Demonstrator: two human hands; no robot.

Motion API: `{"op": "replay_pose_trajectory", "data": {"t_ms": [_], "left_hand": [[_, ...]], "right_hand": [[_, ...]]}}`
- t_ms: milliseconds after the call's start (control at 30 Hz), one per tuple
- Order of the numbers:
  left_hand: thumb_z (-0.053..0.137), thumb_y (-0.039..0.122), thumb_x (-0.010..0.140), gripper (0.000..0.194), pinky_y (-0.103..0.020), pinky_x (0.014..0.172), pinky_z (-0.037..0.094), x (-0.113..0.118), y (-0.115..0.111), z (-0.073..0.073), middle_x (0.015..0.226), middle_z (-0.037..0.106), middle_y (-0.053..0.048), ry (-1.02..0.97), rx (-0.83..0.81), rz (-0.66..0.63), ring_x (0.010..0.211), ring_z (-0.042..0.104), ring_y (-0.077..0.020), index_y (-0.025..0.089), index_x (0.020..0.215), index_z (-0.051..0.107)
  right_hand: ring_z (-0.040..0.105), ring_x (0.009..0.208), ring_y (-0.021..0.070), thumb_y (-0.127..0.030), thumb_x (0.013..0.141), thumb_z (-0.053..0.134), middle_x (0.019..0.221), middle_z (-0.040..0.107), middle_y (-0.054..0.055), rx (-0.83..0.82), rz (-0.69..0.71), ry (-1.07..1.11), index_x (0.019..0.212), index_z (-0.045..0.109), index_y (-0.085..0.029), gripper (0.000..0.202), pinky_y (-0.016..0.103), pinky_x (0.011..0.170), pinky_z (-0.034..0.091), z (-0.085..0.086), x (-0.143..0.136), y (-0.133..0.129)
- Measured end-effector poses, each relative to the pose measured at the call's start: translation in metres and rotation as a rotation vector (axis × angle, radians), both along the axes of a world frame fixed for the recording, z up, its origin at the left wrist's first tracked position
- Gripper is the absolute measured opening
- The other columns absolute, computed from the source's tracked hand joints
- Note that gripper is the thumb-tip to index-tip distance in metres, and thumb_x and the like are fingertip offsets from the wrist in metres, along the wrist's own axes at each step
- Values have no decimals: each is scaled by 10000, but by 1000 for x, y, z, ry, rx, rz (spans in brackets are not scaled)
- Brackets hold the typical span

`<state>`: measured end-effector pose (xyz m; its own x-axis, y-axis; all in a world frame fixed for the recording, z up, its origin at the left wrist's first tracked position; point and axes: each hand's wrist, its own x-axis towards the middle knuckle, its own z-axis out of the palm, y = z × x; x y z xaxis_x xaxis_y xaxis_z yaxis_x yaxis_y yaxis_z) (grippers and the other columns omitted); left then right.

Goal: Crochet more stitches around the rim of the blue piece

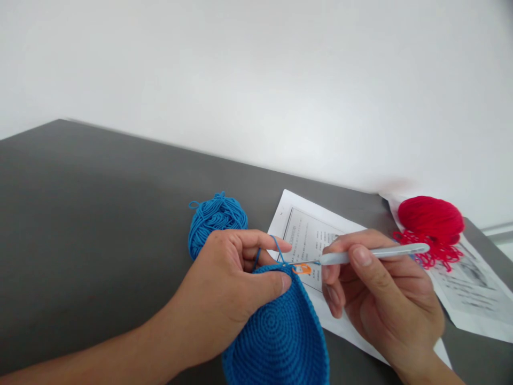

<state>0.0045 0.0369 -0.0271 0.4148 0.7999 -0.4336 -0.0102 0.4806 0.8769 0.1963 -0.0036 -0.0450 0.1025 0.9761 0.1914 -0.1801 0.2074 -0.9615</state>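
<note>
My left hand [236,289] pinches the upper edge of a round blue crochet piece [280,342], thumb on its near face. A strand of blue yarn [277,247] runs over the left index finger down to that edge. In my right hand [385,289] is a crochet hook [372,253] with a pale grey handle, gripped between thumb and fingers. Its thin metal tip meets the edge of the piece beside my left fingertips. An orange stitch marker [301,268] hangs at the edge, just below the hook's shaft.
Behind my left hand sits a ball of blue yarn [218,219]. A printed sheet [292,206] lies beneath the work. Farther right, a red yarn ball [430,216] with loose red strands rests on another printed sheet [473,315]. The dark grey table [100,224] meets a white wall.
</note>
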Motion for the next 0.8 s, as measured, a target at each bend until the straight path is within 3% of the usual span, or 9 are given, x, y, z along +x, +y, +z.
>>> {"op": "replay_pose_trajectory", "data": {"t_ms": [233,467,633,800], "left_hand": [[792,213,688,310,-241,514,300,-2,2,2,665,649,41,21,51,8,530,445,-83,156,993,784],[793,179,693,269,-215,515,372,-3,2,5,669,683,36,41,97,60,556,524,-96,168,961,800],[793,161,688,239,-206,517,392,-3,3,7,668,697,31,41,109,82,560,536,-97,169,927,804],[789,166,696,243,-211,522,412,-3,2,7,663,691,32,44,142,105,564,547,-105,181,939,807]], "right_hand": [[671,477,130,-277,1000,705,701,729,26,114,-48,-145,1010,794,-220,106,208,405,531,1,1,-4],[721,561,164,-208,999,699,860,770,60,243,-90,-275,1129,802,-258,174,298,475,584,-4,5,-13],[713,591,182,-217,994,706,809,784,63,345,-160,-387,1136,827,-277,196,373,582,637,0,0,-13],[720,637,209,-180,998,669,772,776,67,403,-134,-434,1159,824,-274,243,360,526,611,2,-3,-13]]}}
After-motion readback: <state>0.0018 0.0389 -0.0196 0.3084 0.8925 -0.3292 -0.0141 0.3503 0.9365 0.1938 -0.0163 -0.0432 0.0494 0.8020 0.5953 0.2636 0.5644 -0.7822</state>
